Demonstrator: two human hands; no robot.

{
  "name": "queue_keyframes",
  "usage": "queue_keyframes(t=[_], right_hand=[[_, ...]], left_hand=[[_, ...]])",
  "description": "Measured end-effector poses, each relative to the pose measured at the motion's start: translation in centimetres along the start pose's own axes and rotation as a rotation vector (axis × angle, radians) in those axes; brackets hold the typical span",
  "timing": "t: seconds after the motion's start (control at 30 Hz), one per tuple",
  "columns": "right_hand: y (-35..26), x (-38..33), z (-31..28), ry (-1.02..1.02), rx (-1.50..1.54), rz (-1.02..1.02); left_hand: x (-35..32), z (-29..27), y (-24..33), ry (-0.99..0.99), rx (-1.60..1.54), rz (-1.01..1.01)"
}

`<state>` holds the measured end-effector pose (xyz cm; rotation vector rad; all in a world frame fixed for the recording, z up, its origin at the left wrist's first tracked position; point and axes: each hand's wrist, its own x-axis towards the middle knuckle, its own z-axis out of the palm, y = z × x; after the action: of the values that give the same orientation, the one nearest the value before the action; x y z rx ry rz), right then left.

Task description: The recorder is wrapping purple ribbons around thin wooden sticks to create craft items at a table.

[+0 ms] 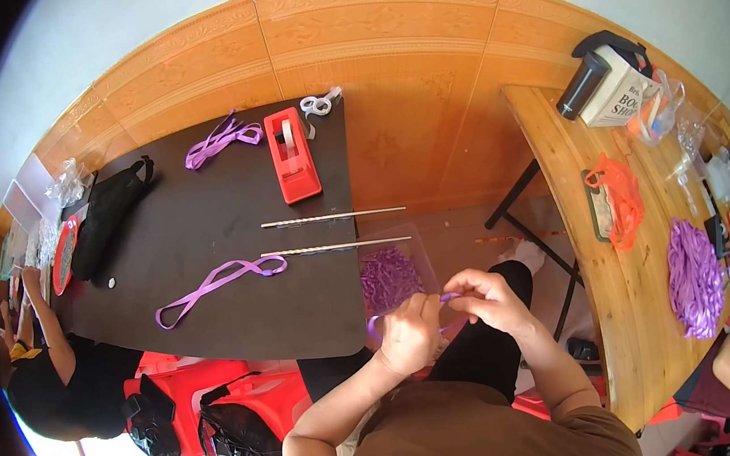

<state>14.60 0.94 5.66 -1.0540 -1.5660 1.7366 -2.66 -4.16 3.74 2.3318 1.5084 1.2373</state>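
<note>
On the dark table, one folded purple ribbon loop lay finished at centre-left; left hand and right hand pinched another purple ribbon, partly looped.

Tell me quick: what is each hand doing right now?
Left hand: closed, pinching the thin purple ribbon strip.
Right hand: closed, grip on the same ribbon's other end.

table: left-centre of frame
tape dispenser: on table, upper right part
two rods: below dispenser, overhanging table's right edge
ribbon loop: left of lower rod
ribbon bin: right of table, under rod ends
hands: lower centre, just below bin
</note>
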Motion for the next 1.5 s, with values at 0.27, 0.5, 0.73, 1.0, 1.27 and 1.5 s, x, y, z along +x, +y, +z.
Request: queue_keyframes(t=[0.27, 0.5, 0.73, 1.0, 1.27, 1.5], right_hand=[[-0.7, 1.3, -1.6, 0.117, -0.972, -0.823], [-2.1, 2.4, -1.4, 0.237, -1.036, -0.996], [-0.7, 2.1, -1.8, 0.074, -0.755, -0.810], [-1.9, 0.9, -1.0, -0.213, -0.144, -0.445], [-1.2, 0.2, -0.4, -0.050, -0.437, -0.684], [-2.4, -0.1, -0.1, -0.044, -0.567, -0.806]], left_hand=[[-1.7, 1.1, -1.5, -0.333, -1.400, -0.829], [-0.6, 1.2, -2.4, -0.359, -1.880, -1.016], [-0.4, 1.5, -2.4, -0.306, -1.913, -0.942], [-1.1, 1.6, -2.2, -0.285, -1.844, -0.977], [-0.9, 0.8, -0.8, -0.184, -1.793, -1.000], [-0.6, -0.7, -0.2, -0.275, -1.377, -0.768]])
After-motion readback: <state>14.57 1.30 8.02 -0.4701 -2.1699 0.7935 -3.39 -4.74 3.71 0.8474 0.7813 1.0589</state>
